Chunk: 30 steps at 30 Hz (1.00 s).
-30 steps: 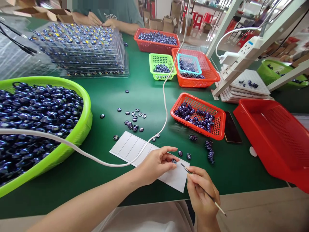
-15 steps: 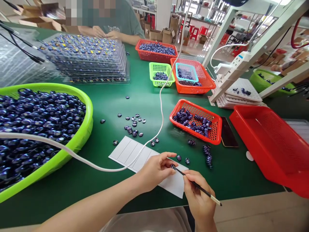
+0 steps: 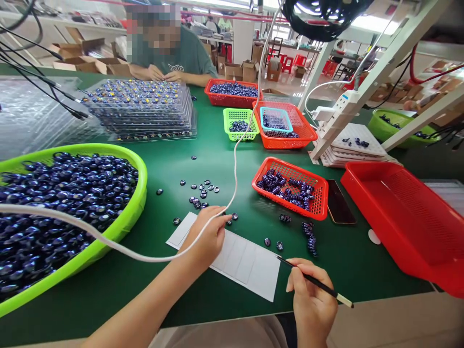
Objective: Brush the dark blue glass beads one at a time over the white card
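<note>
My left hand (image 3: 212, 242) is over the white card strip (image 3: 264, 273), its index finger stretched toward a few small glossy dark-blue oval pieces (image 3: 235, 216). No piece shows in its visible fingers; the others are hidden under the hand. In my right hand (image 3: 313, 299) is a thin paintbrush (image 3: 329, 290) with a black handle and pale end. Its tip points left, at the card's upper right edge. Two loose oval pieces, one of them a dark oval (image 3: 267, 241), lie just beyond that edge. A row of stacked pieces (image 3: 310, 239) lies farther right.
A white cord (image 3: 235, 169) runs across the table and over my left hand. A green basket (image 3: 143, 179) heaped with pieces stands left. Ahead is a red basket (image 3: 319, 212); an orange-red tray (image 3: 380, 217) is right. Across the table sits a person (image 3: 192, 58) behind stacked clear trays (image 3: 155, 125).
My left hand has moved left and away from the brush tip, where it held a small dark piece. My right hand has shifted slightly right and down with the brush. The view has tilted up.
</note>
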Tool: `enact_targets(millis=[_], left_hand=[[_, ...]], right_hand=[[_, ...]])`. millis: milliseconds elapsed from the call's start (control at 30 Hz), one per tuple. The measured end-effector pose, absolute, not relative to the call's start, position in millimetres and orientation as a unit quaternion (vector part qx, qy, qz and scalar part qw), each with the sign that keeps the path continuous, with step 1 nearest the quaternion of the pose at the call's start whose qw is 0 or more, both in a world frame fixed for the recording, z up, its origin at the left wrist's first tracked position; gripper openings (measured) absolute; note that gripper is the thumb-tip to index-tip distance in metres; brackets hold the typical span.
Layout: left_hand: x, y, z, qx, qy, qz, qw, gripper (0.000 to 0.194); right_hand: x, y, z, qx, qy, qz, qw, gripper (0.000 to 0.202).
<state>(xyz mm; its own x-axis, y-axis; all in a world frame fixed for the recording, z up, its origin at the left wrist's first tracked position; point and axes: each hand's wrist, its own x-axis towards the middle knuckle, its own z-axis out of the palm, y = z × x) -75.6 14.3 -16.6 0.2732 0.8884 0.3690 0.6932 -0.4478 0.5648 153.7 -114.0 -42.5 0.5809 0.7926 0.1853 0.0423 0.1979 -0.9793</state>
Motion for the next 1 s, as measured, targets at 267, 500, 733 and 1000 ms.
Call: enact_targets(millis=[267, 500, 733, 1000], left_hand=[[-25, -6, -11, 0.878, 0.420, 0.215, 0.085, 0.030], [17, 11, -5, 0.888, 0.396, 0.069, 0.222, 0.013], [31, 3, 10, 0.948, 0.303, -0.062, 0.075, 0.016], [27, 15, 0, 0.954, 0.290, -0.006, 0.075, 0.007]], right_hand=[[152, -112, -36, -0.553, -0.307, 0.276, 0.723, 0.011], [152, -111, -39, -0.542, -0.310, 0.281, 0.729, 0.010], [154, -110, -41, -0.554, -0.316, 0.281, 0.717, 0.012], [153, -109, -40, -0.543, -0.296, 0.269, 0.738, 0.013]])
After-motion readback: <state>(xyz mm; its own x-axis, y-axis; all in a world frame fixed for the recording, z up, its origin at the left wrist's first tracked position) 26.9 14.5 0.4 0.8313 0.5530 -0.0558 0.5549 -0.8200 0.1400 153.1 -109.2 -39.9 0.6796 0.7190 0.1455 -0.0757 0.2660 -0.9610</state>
